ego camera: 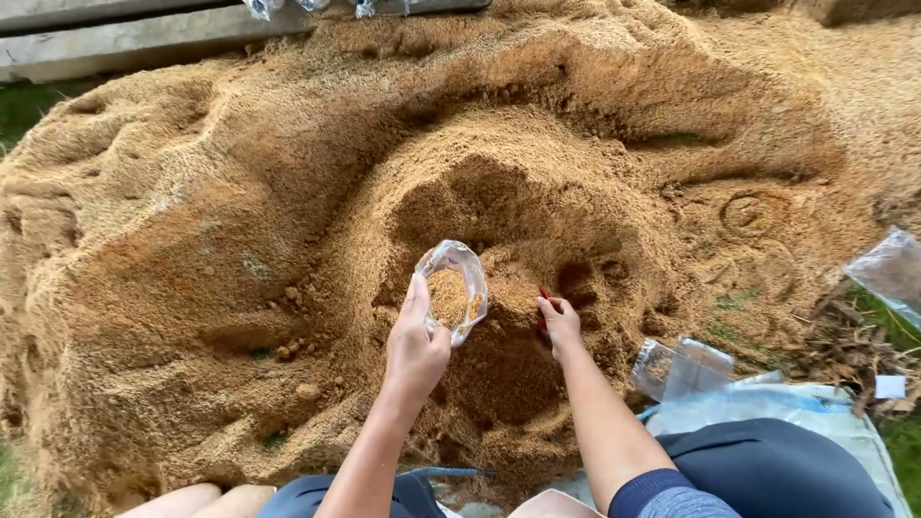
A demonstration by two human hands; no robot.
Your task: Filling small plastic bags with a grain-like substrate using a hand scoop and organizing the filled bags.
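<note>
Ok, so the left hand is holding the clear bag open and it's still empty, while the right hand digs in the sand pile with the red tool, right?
Not quite: the head view shows the clear bag in the left hand already partly filled with sand. The rest stands: the right hand is at the sand pile with a small red tool.

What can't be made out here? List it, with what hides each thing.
Head view only:
- Red tool: mostly hidden by the right hand and sand; its kind is unclear.
- Clear bag in the left hand: its lower part is behind the palm, so the fill level is hidden.
- Bags at right: contents too small to tell.
- Wooden boards: cut off by the top edge.
</note>
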